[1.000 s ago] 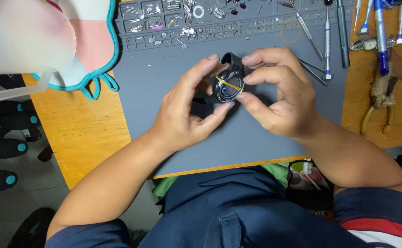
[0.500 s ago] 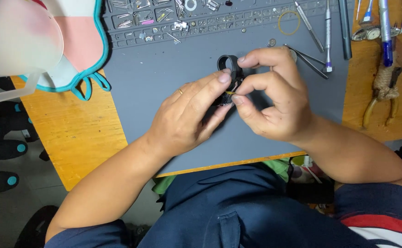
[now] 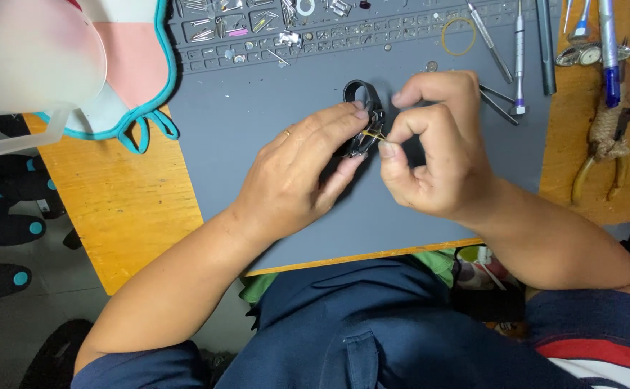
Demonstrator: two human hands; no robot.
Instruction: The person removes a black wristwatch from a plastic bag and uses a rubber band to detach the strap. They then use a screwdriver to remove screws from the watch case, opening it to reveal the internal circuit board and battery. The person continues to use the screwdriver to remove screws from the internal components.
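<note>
No packages, labels, signs or screens show anywhere in view.

We see a wooden bench [image 3: 120,209] under a grey mat [image 3: 257,108]. Along the mat's top lie small metal parts [image 3: 286,36], a yellow rubber band [image 3: 459,36] and screwdrivers [image 3: 520,57]. Pliers [image 3: 603,144] rest at right.

Bare mat [image 3: 257,122] left of hands; screwdrivers [image 3: 518,57] crowd right
</note>
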